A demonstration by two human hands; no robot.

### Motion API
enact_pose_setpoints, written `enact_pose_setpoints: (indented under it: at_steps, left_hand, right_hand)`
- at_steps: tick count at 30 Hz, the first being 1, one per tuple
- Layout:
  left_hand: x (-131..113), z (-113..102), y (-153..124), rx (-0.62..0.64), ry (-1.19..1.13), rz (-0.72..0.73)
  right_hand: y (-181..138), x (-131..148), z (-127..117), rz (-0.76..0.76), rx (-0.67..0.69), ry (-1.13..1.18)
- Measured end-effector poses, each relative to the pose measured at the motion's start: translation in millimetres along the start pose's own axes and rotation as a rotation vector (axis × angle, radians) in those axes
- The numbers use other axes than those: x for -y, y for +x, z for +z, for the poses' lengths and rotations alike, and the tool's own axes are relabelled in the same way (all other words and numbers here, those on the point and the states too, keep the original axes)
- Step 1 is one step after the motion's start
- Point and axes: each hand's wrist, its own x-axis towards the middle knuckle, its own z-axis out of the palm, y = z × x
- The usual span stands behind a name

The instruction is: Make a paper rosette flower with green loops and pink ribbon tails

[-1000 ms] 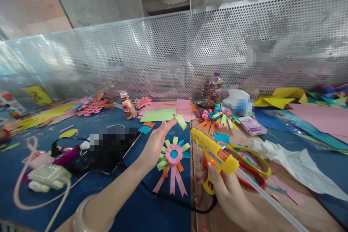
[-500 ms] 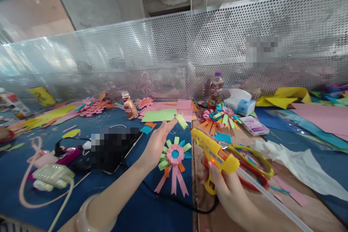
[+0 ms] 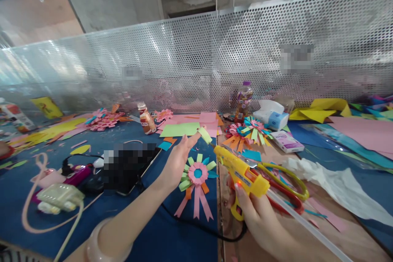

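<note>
A small light-green paper strip (image 3: 205, 135) is held at the fingertips of my left hand (image 3: 179, 157), above the table. My right hand (image 3: 256, 213) is wrapped round a yellow hot glue gun (image 3: 238, 166) with a red light glowing on its side. The gun's nozzle is at the lower end of the strip; I cannot tell whether it touches. A long clear glue stick (image 3: 310, 227) sticks out of the gun's back. Below my left hand lies a paper rosette (image 3: 197, 174) with a pink and blue centre, green and blue loops and pink tails.
Behind stand a small drink bottle (image 3: 146, 118) and a purple-capped bottle (image 3: 243, 100). Scissors (image 3: 302, 184) and crumpled tissue (image 3: 337, 188) lie right. A tablet (image 3: 135, 168), power strip (image 3: 78, 175) and charger (image 3: 58, 196) are left. The gun's black cord (image 3: 196, 227) crosses the front.
The glue gun has shifted slightly left, bringing its nozzle closer to the green paper strip. My left hand stays nearly in place.
</note>
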Motion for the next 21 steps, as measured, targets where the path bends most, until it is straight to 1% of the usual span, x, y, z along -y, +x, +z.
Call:
enact_pose_setpoints:
  at_steps: [6,13,18,21]
  left_hand:
    - [1.2,-0.5,0.0,0.011,0.026,0.014]
    - [3.3,-2.1,0.6,-0.009,0.021,0.005]
    - [3.0,-1.3,0.2,-0.014,0.012,0.000]
    - [2.0,-0.4,0.1,-0.023,-0.005,-0.014]
  right_hand:
    - [1.1,-4.5,0.4,0.010,0.015,0.020]
    - [3.8,-4.6,1.2,0.019,0.015,0.054]
    - [5.3,-6.1,2.7,0.093,-0.013,0.060]
    - [5.7,-3.9,4.2,0.103,-0.033,0.104]
